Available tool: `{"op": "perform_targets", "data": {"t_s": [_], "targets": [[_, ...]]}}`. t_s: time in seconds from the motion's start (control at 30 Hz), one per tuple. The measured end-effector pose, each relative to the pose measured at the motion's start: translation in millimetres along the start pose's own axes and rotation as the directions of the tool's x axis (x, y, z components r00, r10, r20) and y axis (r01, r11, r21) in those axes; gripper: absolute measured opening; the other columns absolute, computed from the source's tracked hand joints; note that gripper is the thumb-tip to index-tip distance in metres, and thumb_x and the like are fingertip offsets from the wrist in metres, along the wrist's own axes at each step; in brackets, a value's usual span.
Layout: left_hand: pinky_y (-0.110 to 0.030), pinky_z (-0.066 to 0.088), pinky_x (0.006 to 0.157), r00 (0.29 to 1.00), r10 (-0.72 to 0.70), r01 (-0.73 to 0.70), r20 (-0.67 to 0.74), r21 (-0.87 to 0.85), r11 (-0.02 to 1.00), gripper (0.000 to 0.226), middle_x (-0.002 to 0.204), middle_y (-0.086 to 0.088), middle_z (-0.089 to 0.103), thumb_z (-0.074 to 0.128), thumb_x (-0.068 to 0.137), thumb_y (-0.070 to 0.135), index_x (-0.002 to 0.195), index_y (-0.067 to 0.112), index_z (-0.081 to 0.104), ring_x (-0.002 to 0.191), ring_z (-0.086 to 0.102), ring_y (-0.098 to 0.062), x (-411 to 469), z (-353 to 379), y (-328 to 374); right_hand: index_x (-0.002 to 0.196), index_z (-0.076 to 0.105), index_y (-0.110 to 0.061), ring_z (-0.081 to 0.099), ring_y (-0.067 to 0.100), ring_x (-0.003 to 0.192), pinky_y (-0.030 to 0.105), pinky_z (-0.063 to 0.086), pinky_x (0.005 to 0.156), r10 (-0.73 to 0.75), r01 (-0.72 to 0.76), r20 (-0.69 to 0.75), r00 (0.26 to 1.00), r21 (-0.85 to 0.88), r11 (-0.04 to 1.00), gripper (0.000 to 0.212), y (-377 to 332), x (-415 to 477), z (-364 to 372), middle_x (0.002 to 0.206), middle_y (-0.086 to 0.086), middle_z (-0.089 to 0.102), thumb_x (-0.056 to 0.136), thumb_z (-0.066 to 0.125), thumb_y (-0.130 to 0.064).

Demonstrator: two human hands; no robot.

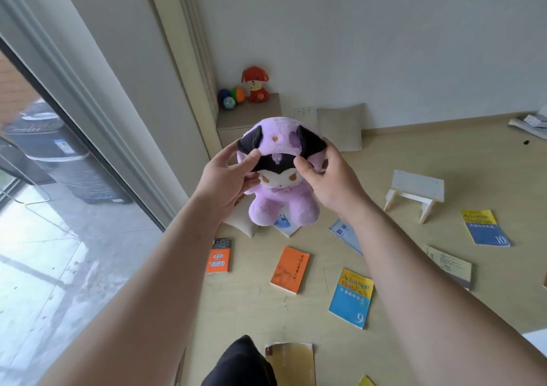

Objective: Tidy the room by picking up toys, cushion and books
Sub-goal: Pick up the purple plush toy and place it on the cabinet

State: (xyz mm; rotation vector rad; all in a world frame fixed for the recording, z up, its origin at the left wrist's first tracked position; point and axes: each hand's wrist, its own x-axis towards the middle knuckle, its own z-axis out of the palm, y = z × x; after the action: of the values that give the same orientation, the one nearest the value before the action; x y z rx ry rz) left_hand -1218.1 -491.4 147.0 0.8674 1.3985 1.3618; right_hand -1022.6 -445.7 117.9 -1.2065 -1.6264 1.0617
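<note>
A purple plush toy [281, 178] with black ears hangs in the air in front of me, held by its head between both hands. My left hand [226, 178] grips its left side with the thumb over the hood. My right hand [328, 178] grips the right side. On a low cabinet [251, 116] by the wall sit a red plush dog [257, 85] and coloured balls [231, 96]. A beige cushion [340, 126] leans against the wall. Several books lie on the floor, among them an orange book [290, 270] and a blue and yellow book [352, 296].
A small white stool [414, 193] stands on the floor at the right. More books [485, 227] lie further right, and papers [529, 123] lie by the far wall. A glass sliding door [59, 193] runs along the left. A white cushion [239, 222] lies under the toy.
</note>
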Motion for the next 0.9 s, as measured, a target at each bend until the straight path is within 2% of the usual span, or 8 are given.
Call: {"op": "perform_targets", "data": {"t_s": [0.2,0.33,0.43,0.5,0.6,0.7,0.83,0.9], "targets": [[-0.039,0.059,0.089,0.997,0.009,-0.013,0.078,0.05,0.999,0.043,0.089,-0.01,0.073,0.078,0.085,0.008,0.108,0.042,0.066,0.078,0.065,-0.024,90,1,-4,0.138,0.048,-0.033,0.062,0.012,0.114,0.031,0.051,0.097,0.036,-0.038,-0.045,0.998,-0.047,0.998,0.057,20,71,8,0.126,-0.013,0.065,0.088,0.071,-0.049],[-0.047,0.056,0.095,0.991,-0.031,0.02,0.131,0.086,0.996,0.057,0.103,-0.015,0.075,0.079,0.084,0.009,0.135,0.025,0.058,0.086,0.071,-0.03,175,-6,-7,0.142,0.046,-0.032,0.061,0.008,0.111,0.023,0.049,0.089,0.06,-0.064,-0.069,0.996,-0.063,0.996,0.061,37,144,23,0.126,-0.016,0.064,0.089,0.07,-0.05],[-0.05,0.056,0.094,0.988,-0.018,0.005,0.154,0.088,0.996,0.03,0.1,-0.015,0.075,0.076,0.088,0.012,0.104,0.036,0.07,0.082,0.07,-0.03,243,-10,-3,0.142,0.045,-0.032,0.061,0.007,0.111,0.026,0.05,0.091,0.089,-0.096,-0.086,0.992,-0.082,0.992,0.063,50,207,41,0.126,-0.016,0.064,0.088,0.071,-0.049],[-0.049,0.057,0.093,0.984,-0.045,0.03,0.173,0.089,0.996,0.03,0.097,-0.015,0.075,0.074,0.09,0.013,0.089,0.042,0.069,0.077,0.069,-0.026,305,-13,4,0.141,0.045,-0.029,0.062,0.007,0.107,0.023,0.049,0.084,0.139,-0.149,-0.112,0.984,-0.093,0.984,0.063,56,261,55,0.122,-0.015,0.064,0.087,0.073,-0.047],[-0.049,0.056,0.093,0.972,-0.1,0.085,0.214,0.078,0.993,0.028,0.103,-0.018,0.074,0.075,0.089,0.015,0.103,0.035,0.063,0.078,0.068,-0.028,375,-15,14,0.129,0.049,-0.023,0.064,0.008,0.1,0.02,0.049,0.074,0.194,-0.21,-0.121,0.973,-0.142,0.967,0.055,58,318,65,0.111,-0.014,0.065,0.086,0.076,-0.043],[-0.046,0.057,0.093,0.953,-0.14,0.127,0.27,0.066,0.99,0.034,0.107,-0.017,0.074,0.076,0.087,0.018,0.114,0.029,0.06,0.084,0.068,-0.029,430,-7,25,0.124,0.051,-0.023,0.066,0.009,0.1,0.027,0.054,0.08,0.219,-0.245,-0.184,0.958,-0.132,0.961,0.049,65,364,63,0.11,-0.012,0.067,0.087,0.073,-0.047],[-0.039,0.059,0.087,0.921,-0.195,0.189,0.339,0.052,0.981,0.078,0.114,-0.015,0.072,0.083,0.076,0.037,0.142,0.013,0.049,0.083,0.069,-0.029,494,16,30,0.114,0.053,-0.026,0.07,0.015,0.097,0.041,0.058,0.087,0.252,-0.284,-0.242,0.937,-0.104,0.953,0.044,80,417,48,0.103,-0.009,0.069,0.085,0.07,-0.054],[-0.041,0.059,0.089,0.913,-0.194,0.19,0.359,0.045,0.981,0.061,0.114,-0.016,0.072,0.079,0.082,0.034,0.135,0.014,0.055,0.081,0.066,-0.029,518,32,30,0.112,0.054,-0.028,0.071,0.016,0.094,0.045,0.058,0.088,0.256,-0.285,-0.251,0.934,-0.088,0.954,0.048,88,439,38,0.102,-0.008,0.071,0.079,0.071,-0.059]]}}
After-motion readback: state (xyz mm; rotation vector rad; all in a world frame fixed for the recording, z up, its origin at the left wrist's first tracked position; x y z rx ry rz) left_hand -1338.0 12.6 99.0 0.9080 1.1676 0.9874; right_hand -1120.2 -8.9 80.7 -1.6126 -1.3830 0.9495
